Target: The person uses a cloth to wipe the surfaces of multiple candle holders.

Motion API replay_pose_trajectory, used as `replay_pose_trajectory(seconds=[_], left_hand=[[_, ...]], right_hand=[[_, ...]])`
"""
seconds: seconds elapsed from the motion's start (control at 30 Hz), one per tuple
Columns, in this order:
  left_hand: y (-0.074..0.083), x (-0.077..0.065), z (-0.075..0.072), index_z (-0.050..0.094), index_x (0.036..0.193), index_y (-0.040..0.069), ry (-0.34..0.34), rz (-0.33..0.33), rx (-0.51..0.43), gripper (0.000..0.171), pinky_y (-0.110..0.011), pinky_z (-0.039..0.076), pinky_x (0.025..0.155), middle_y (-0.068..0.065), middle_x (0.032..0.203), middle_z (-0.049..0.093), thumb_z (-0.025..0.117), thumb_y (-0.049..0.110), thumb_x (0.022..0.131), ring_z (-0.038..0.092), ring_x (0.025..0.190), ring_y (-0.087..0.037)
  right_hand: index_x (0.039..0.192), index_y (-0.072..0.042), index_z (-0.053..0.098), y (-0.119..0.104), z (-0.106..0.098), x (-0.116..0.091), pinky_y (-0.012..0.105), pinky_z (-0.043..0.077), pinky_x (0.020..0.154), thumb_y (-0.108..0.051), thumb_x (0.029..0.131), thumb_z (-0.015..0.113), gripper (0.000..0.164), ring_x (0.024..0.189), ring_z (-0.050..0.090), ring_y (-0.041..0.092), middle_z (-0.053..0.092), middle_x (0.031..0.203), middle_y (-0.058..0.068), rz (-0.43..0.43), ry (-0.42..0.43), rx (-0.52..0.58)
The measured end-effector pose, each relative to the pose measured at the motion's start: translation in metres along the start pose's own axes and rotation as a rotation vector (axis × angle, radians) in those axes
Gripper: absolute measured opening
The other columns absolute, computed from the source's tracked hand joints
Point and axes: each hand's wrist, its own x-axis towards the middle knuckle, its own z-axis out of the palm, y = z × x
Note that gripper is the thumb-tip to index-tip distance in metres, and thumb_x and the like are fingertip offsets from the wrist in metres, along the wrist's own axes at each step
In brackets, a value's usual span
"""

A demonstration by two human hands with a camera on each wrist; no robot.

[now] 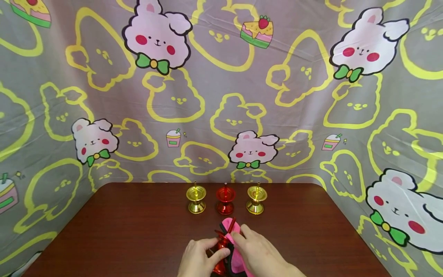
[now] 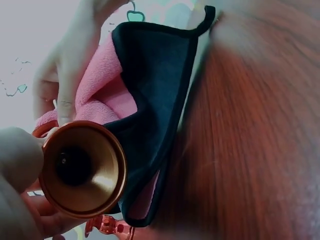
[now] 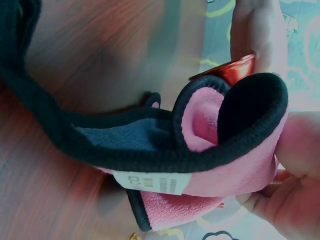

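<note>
Near the table's front edge my left hand (image 1: 200,257) grips a shiny red candle holder (image 1: 220,266), tilted, with a thin stem sticking up from its dish. Its hollow, flared base (image 2: 106,170) faces the camera in the left wrist view. My right hand (image 1: 261,252) pinches a pink cleaning cloth (image 1: 238,262) with a dark reverse side and black edging, bunched up against the dish and stem. A white label (image 3: 152,182) shows on the cloth in the right wrist view. Cloth and fingers hide much of the holder's upper part.
Farther back on the dark wooden table (image 1: 138,231) stand a gold candle holder (image 1: 196,200), a red one (image 1: 225,200) and another gold one (image 1: 256,200), in a row. Behind and beside the table hangs a grey curtain (image 1: 204,88) printed with cartoon rabbits.
</note>
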Motion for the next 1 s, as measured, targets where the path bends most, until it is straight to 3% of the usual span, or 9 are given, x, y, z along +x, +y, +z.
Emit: replay_pose_trajectory(seconds=[0.27, 0.43, 0.53, 0.6, 0.77, 1.0], left_hand=[[-0.002, -0.001, 0.006, 0.078, 0.091, 0.019, 0.113, 0.176, 0.247, 0.035, -0.024, 0.028, 0.056, 0.013, 0.067, 0.063, 0.074, 0.053, 0.084, 0.047, 0.056, -0.003], [-0.003, -0.001, 0.006, 0.076, 0.09, 0.019, 0.115, 0.217, 0.314, 0.037, -0.023, 0.024, 0.057, 0.015, 0.06, 0.053, 0.072, 0.055, 0.085, 0.043, 0.051, -0.001], [-0.006, -0.001, 0.006, 0.076, 0.09, 0.019, 0.12, 0.203, 0.308, 0.036, -0.023, 0.027, 0.057, 0.014, 0.063, 0.058, 0.073, 0.054, 0.084, 0.047, 0.053, -0.002], [-0.006, -0.001, 0.005, 0.076, 0.091, 0.019, 0.097, 0.137, 0.254, 0.036, -0.024, 0.033, 0.057, 0.013, 0.069, 0.064, 0.075, 0.054, 0.083, 0.05, 0.057, -0.003], [-0.007, 0.002, 0.0, 0.075, 0.097, 0.017, -0.004, -0.067, 0.017, 0.039, -0.029, 0.046, 0.059, 0.014, 0.077, 0.067, 0.074, 0.055, 0.084, 0.057, 0.067, -0.004], [-0.009, 0.008, -0.005, 0.071, 0.101, 0.006, -0.064, -0.168, -0.377, 0.024, -0.025, 0.048, 0.064, 0.004, 0.08, 0.066, 0.075, 0.028, 0.092, 0.057, 0.07, -0.005]], right_hand=[[0.097, -0.013, 0.064, -0.009, -0.002, 0.003, 0.02, 0.031, 0.053, -0.002, 0.071, 0.08, 0.032, 0.059, 0.033, 0.006, 0.04, 0.081, -0.005, 0.052, -0.061, -0.069], [0.097, -0.01, 0.065, -0.012, -0.001, 0.004, 0.022, 0.035, 0.053, -0.006, 0.074, 0.081, 0.029, 0.058, 0.037, 0.008, 0.042, 0.08, -0.002, 0.05, -0.07, -0.089], [0.097, -0.011, 0.065, -0.011, 0.001, 0.004, 0.019, 0.035, 0.053, -0.008, 0.079, 0.08, 0.024, 0.057, 0.037, 0.006, 0.042, 0.08, -0.003, 0.059, -0.049, -0.05], [0.102, -0.012, 0.066, -0.01, 0.001, 0.004, 0.017, 0.035, 0.054, -0.011, 0.083, 0.079, 0.023, 0.059, 0.038, 0.004, 0.042, 0.082, -0.005, 0.092, -0.053, 0.016], [0.115, -0.015, 0.066, -0.003, -0.003, 0.004, 0.018, 0.041, 0.06, -0.018, 0.09, 0.077, 0.028, 0.065, 0.044, 0.002, 0.045, 0.09, -0.008, 0.184, -0.067, 0.18], [0.118, -0.017, 0.066, 0.008, -0.008, 0.003, 0.021, 0.047, 0.065, -0.022, 0.089, 0.078, 0.032, 0.075, 0.05, 0.001, 0.051, 0.096, -0.014, 0.216, 0.057, 0.256]])
